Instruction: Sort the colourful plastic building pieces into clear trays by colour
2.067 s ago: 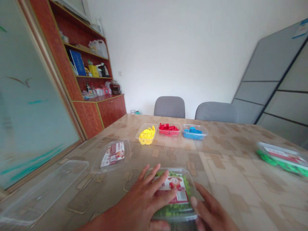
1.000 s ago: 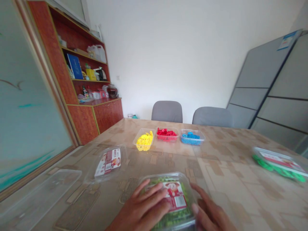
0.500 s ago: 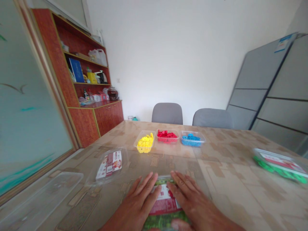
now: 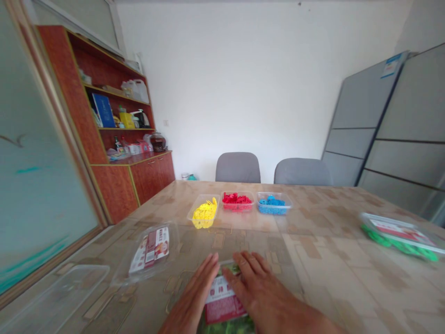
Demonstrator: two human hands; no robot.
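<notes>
Partly hidden / cut off: clear plastic box w/ green contents (image 4: pixel 227 327) & red-and-white paper label (image 4: pixel 224 307), near end lost below frame, right part under right hand (image 4: pixel 260 290); contents blurred, can't ID. Wrists cut off; left thumb n/v. Unlabelled clear plastic piece (image 4: pixel 62 297), lower L, cut by frame; tray or lid, can't tell. Clear lidded box w/ bright green pieces (image 4: pixel 399 229), far R, end at frame edge.

Position: first box on brown-and-beige patterned table (image 4: pixel 330 269), front ctr, btwn hands. Left hand (image 4: pixel 194 294) along its L edge, fingers straight, close together, nothing visibly gripped. Right hand palm-down over R side of label & lid; fingers extended, slightly apart, inner one angled across label; touching the top, not wrapped round. Grip on box sides, either hand: can't tell.

Qty: hands, 2. Boxes w/ green contents, 2. Clear plastic open tubs, 3, in row at back: yellow pcs (image 4: pixel 205 213), red pcs (image 4: pixel 237 199), blue pcs (image 4: pixel 272 204); pcs heaped, too many to count. Clear plastic lid w/ red-and-white label (image 4: pixel 151 250), 1, L of hands. Grey rounded chair backs (image 4: pixel 238 168), 2, behind table.
</notes>
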